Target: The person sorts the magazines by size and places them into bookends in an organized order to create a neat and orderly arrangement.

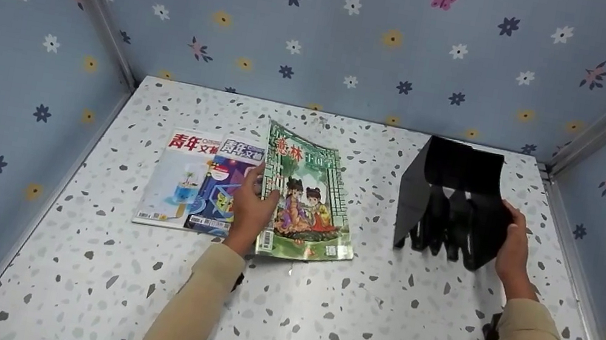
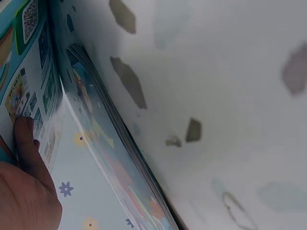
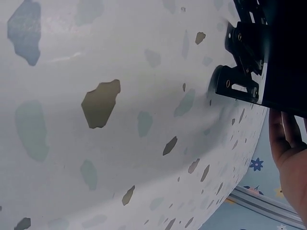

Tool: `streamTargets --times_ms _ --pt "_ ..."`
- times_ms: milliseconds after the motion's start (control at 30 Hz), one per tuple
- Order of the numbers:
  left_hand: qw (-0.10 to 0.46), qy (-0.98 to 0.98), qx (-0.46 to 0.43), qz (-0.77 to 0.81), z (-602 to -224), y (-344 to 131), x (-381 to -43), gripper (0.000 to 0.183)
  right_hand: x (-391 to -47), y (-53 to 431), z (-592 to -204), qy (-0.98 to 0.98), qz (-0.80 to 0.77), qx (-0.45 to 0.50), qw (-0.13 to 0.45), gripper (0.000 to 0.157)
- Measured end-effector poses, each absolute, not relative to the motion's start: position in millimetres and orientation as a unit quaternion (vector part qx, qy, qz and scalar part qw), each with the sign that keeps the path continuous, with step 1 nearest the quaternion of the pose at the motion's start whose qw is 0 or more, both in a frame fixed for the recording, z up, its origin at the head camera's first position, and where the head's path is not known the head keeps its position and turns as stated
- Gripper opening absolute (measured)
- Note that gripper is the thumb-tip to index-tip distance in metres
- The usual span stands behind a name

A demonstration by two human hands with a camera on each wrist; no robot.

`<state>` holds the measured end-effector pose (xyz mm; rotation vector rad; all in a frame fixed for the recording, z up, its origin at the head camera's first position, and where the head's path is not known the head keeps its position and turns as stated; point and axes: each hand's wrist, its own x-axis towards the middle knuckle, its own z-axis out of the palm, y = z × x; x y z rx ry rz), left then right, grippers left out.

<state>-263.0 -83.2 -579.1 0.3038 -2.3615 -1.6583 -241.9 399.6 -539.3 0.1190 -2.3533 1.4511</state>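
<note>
My left hand (image 1: pixel 252 208) grips a green magazine (image 1: pixel 309 208) by its left edge, thumb on the front cover and fingers behind. The magazine's left side is raised. In the left wrist view, the left thumb and fingers (image 2: pixel 31 158) lie against a printed page. My right hand (image 1: pixel 514 251) rests against the outer right side of a black book stand (image 1: pixel 457 165) with upright side panels and slotted parts below. From the right wrist view, the right fingers (image 3: pixel 278 132) look fairly straight against the panel (image 3: pixel 290 91); their tips are hidden.
Two more magazines, a white one (image 1: pixel 163 177) and a purple-blue one (image 1: pixel 224 181), lie overlapping to the left, partly behind the left hand. The speckled white table (image 1: pixel 313 332) is bounded by blue flower-patterned walls (image 1: pixel 326 32) at the back and sides.
</note>
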Motion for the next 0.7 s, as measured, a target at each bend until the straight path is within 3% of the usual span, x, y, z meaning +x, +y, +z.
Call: streamTargets --times_ms 233,433,700 --pt "0.137 -0.805 0.101 -0.568 -570.6 -77.3 -255.1 0.061 -247.4 409.0 -548.5 -0.842 0.504 0.037 0.188 0.049" --pt "0.188 -0.812 0.057 -0.55 -565.4 -70.8 -250.5 0.061 -247.7 407.0 -547.1 -0.847 0.501 0.018 0.175 0.049" --pt "0.209 -0.815 0.015 -0.54 -560.7 -63.4 -245.5 0.06 -243.0 399.9 -537.9 -0.847 0.511 0.002 0.149 0.048"
